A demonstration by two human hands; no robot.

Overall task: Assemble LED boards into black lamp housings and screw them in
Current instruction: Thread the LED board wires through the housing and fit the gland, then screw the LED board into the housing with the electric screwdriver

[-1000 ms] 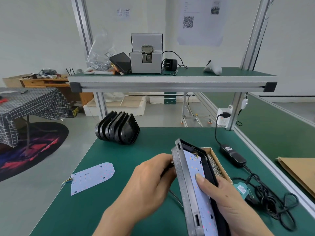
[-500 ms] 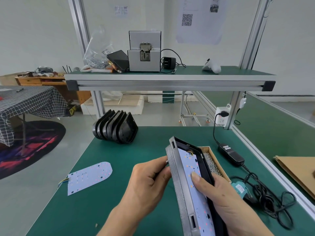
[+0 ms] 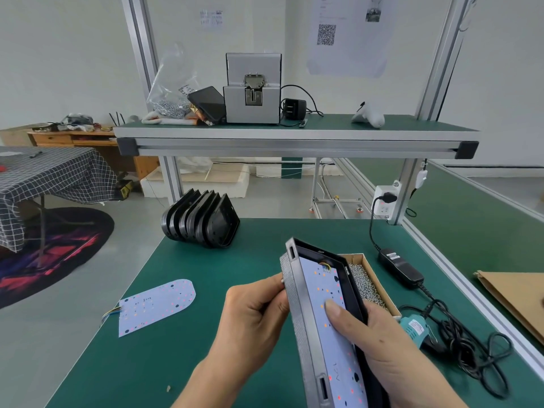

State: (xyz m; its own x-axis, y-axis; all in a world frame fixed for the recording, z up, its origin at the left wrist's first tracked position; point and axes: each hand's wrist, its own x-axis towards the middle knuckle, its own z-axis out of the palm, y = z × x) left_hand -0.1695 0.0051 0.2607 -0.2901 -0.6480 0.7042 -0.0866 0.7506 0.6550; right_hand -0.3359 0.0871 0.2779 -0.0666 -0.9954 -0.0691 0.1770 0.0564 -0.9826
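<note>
- The right hand [image 3: 379,346] wraps a firm grip round the far edge of the black rectangular plastic lamp housing [image 3: 306,328], thumb pressed flat on the pale speckled LED board [image 3: 332,319] seated inside it
- The left hand [image 3: 253,316] pinches a small metal part at the housing's textured left side; what the part is cannot be told
- The housing is held tilted above the green counter [image 3: 235,275], near its middle
- Just right of it sits an open cardboard box of small silver screws [image 3: 365,284]
- A second loose LED board with coloured wires [image 3: 157,307] lies flat to the left
- A row of black empty housings [image 3: 200,222] stands on edge at the far left
</note>
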